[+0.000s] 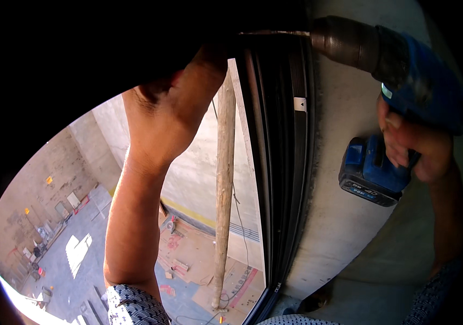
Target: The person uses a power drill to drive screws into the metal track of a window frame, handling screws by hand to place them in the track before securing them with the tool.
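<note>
My right hand is wrapped round the grip of a blue cordless drill, held up at the right with its battery at the bottom. The drill's dark chuck points left, and a long thin bit reaches from it across the top of a dark window frame. My left hand is raised on the frame's left side, at the upper middle. Its fingers run up into black shadow, so what they touch is hidden. The bit's tip also fades into the dark.
Right of the frame stands a pale plastered wall. Through the opening at the left, a wooden pole stands upright over a floor far below. Boards, cables and tools lie about down there, and more items line the far wall.
</note>
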The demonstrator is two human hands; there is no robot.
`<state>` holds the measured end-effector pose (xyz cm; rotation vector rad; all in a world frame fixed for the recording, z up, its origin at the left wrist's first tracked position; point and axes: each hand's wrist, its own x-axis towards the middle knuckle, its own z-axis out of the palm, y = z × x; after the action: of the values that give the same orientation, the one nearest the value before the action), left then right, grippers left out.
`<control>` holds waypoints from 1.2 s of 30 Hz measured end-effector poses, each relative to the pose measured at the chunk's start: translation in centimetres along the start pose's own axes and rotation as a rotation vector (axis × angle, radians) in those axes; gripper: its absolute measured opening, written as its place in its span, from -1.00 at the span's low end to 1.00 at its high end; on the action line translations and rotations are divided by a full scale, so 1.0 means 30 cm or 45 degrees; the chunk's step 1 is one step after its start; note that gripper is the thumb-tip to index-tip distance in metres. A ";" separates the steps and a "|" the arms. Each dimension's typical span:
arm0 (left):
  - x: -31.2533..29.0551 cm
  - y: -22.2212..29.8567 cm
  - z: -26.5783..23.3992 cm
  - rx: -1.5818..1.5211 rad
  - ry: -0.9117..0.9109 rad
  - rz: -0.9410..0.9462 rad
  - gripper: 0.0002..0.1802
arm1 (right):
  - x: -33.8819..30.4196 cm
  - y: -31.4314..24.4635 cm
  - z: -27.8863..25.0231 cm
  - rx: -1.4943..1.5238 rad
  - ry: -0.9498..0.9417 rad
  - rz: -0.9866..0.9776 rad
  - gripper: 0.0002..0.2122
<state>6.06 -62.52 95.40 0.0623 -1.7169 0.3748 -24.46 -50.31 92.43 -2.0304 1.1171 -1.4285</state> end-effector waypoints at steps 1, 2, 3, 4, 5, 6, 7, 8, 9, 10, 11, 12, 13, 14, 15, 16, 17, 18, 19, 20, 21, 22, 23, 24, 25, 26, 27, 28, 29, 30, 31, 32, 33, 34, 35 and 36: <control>-0.008 -0.002 -0.016 0.030 -0.044 -0.015 -0.95 | -0.002 -0.012 -0.001 0.012 0.000 0.034 -0.73; -0.013 -0.004 -0.028 0.060 -0.088 -0.029 -0.98 | -0.003 -0.019 -0.004 0.010 -0.004 0.045 -0.74; -0.014 -0.004 -0.034 0.042 -0.113 -0.041 -0.98 | -0.005 -0.025 -0.007 0.008 -0.005 0.057 -0.74; -0.016 -0.005 -0.045 0.032 -0.141 -0.055 -0.97 | -0.003 -0.025 -0.006 -0.001 -0.016 0.044 -0.74; -0.016 -0.007 -0.049 0.022 -0.170 -0.069 -0.96 | -0.001 -0.025 -0.006 -0.002 -0.024 0.033 -0.74; -0.014 -0.007 -0.042 0.007 -0.141 -0.034 -0.94 | 0.000 -0.026 -0.007 -0.002 -0.031 0.021 -0.74; -0.010 -0.009 -0.031 -0.007 -0.110 -0.001 -0.93 | 0.002 -0.029 -0.009 0.004 -0.037 0.012 -0.75; -0.006 -0.014 -0.022 -0.022 -0.079 0.032 -0.91 | 0.003 -0.032 -0.010 0.007 -0.038 0.008 -0.75; -0.006 -0.029 -0.016 0.029 -0.052 0.090 -0.90 | 0.005 -0.035 -0.012 0.011 -0.039 0.004 -0.75; -0.011 -0.051 -0.006 0.079 -0.028 0.146 -0.89 | 0.004 -0.031 -0.012 0.015 -0.035 0.008 -0.76; -0.013 -0.060 0.003 0.081 -0.013 0.144 -0.88 | 0.003 -0.028 -0.012 0.015 -0.036 0.008 -0.76; -0.015 -0.070 0.012 0.084 0.003 0.143 -0.87 | 0.004 -0.026 -0.012 0.015 -0.037 0.007 -0.76; -0.013 -0.070 0.023 0.037 0.010 0.082 -0.86 | 0.003 -0.027 -0.013 0.011 -0.043 0.004 -0.77; -0.012 -0.073 0.031 -0.010 0.019 0.021 -0.85 | 0.004 -0.030 -0.014 0.011 -0.050 0.012 -0.77; -0.013 -0.081 0.035 -0.022 0.023 0.028 -0.86 | 0.003 -0.032 -0.015 0.010 -0.057 0.021 -0.77; -0.013 -0.091 0.034 -0.028 0.019 0.035 -0.86 | 0.005 -0.030 -0.014 0.025 -0.069 0.037 -0.78; -0.011 -0.096 0.033 -0.033 0.014 0.042 -0.87 | 0.008 -0.027 -0.015 0.030 -0.082 0.038 -0.78; -0.007 -0.094 0.030 -0.004 0.010 0.017 -0.87 | 0.012 -0.026 -0.015 0.035 -0.096 0.036 -0.78; -0.009 -0.092 0.038 0.009 0.014 -0.010 -0.87 | 0.011 -0.027 -0.020 0.017 -0.102 0.027 -0.79; -0.010 -0.093 0.046 0.022 0.017 -0.037 -0.88 | 0.010 -0.027 -0.022 0.011 -0.097 0.024 -0.79; -0.008 -0.097 0.060 0.057 0.026 -0.009 -0.89 | 0.008 -0.028 -0.025 0.004 -0.092 0.019 -0.79; -0.006 -0.102 0.070 0.102 0.031 0.017 -0.90 | 0.010 -0.025 -0.021 0.017 -0.083 0.018 -0.79; -0.005 -0.105 0.076 0.146 0.036 0.042 -0.90 | 0.010 -0.022 -0.020 0.022 -0.079 0.017 -0.80; -0.007 -0.102 0.076 0.190 0.039 0.062 -0.91 | 0.010 -0.019 -0.018 0.028 -0.075 0.018 -0.80; -0.003 -0.094 0.076 0.231 0.042 0.086 -0.91 | 0.008 -0.019 -0.020 0.024 -0.073 0.019 -0.80; 0.001 -0.087 0.077 0.271 0.046 0.109 -0.92 | 0.007 -0.018 -0.022 0.024 -0.071 0.010 -0.80; 0.006 -0.081 0.078 0.257 0.041 0.105 -0.92 | 0.005 -0.017 -0.025 0.025 -0.068 0.003 -0.80; 0.006 -0.076 0.076 0.249 0.033 0.098 -0.92 | 0.008 -0.010 -0.023 0.035 -0.072 -0.014 -0.80; 0.005 -0.075 0.075 0.241 0.024 0.092 -0.92 | 0.009 -0.005 -0.022 0.038 -0.074 -0.021 -0.80; 0.002 -0.076 0.074 0.286 0.010 0.098 -0.92 | 0.009 0.001 -0.022 0.041 -0.075 -0.029 -0.80; 0.000 -0.078 0.073 0.330 -0.001 0.106 -0.92 | 0.007 0.001 -0.025 0.032 -0.074 -0.030 -0.80; -0.003 -0.078 0.073 0.374 -0.012 0.114 -0.92 | 0.005 0.004 -0.027 0.040 -0.072 -0.018 -0.79; -0.007 -0.079 0.075 0.382 -0.014 0.119 -0.92 | 0.003 0.008 -0.029 0.049 -0.071 -0.006 -0.79; -0.003 -0.084 0.074 0.387 -0.011 0.127 -0.92 | 0.007 0.004 -0.032 0.067 -0.069 0.016 -0.79; 0.001 -0.088 0.072 0.394 -0.009 0.134 -0.93 | 0.009 -0.001 -0.031 0.083 -0.069 0.036 -0.78; 0.003 -0.092 0.066 0.522 -0.027 0.212 -0.93 | 0.012 -0.008 -0.030 0.099 -0.072 0.057 -0.78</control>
<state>4.85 -65.66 95.82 0.2225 -1.6477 0.8488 -25.15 -50.36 93.15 -1.9674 1.0604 -1.3632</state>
